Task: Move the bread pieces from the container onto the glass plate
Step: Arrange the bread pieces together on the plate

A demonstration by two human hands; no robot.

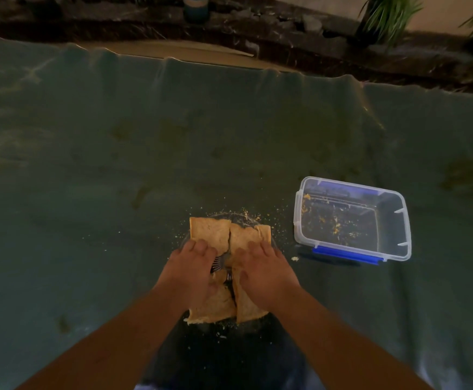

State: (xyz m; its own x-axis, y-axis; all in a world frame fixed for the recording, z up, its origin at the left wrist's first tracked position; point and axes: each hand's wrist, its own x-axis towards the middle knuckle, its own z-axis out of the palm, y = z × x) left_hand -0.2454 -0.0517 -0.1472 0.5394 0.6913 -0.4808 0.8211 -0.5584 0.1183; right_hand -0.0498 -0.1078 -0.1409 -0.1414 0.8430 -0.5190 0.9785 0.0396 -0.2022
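Note:
Several flat tan bread pieces (210, 230) lie side by side on the glass plate (245, 218), covering most of it. My left hand (191, 266) rests flat on the left pieces, fingers spread. On the right pieces (246, 236) my right hand (263, 267) presses down the same way. Between the two hands the ribbed middle of the plate shows through a gap. The clear plastic container (352, 218) with blue clips stands to the right, holding only crumbs.
A dark green cloth (145, 153) covers the surface, with crumbs scattered around the plate. Along the far edge run a dark stone ledge (286, 32), a blue pot (196, 7) and potted plants (387, 18).

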